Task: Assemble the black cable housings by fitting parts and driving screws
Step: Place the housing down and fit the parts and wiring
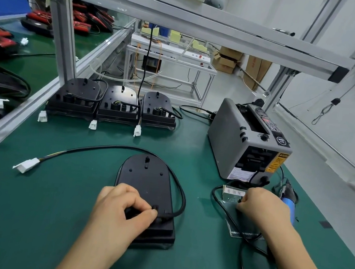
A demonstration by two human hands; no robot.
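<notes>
Fitting step: black housing [145,180] lies flat on the green mat [47,207]; left hand [124,206] pinches a small black part [155,207] at the cable [182,201] entry, near end. Right hand [260,205] is curled at the clear bag [230,200] beside the blue screwdriver [288,203]; can't tell if it holds anything. Next, probably: seat part, fetch screw, drive it

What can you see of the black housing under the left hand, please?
The black housing looks like matte plastic, rounded at the far end, square at the near. It lies flat on the green mat, with holes and a slot on top. Its black cable loops round the right side to a white connector. The left hand pinches a small black part on it.
</notes>
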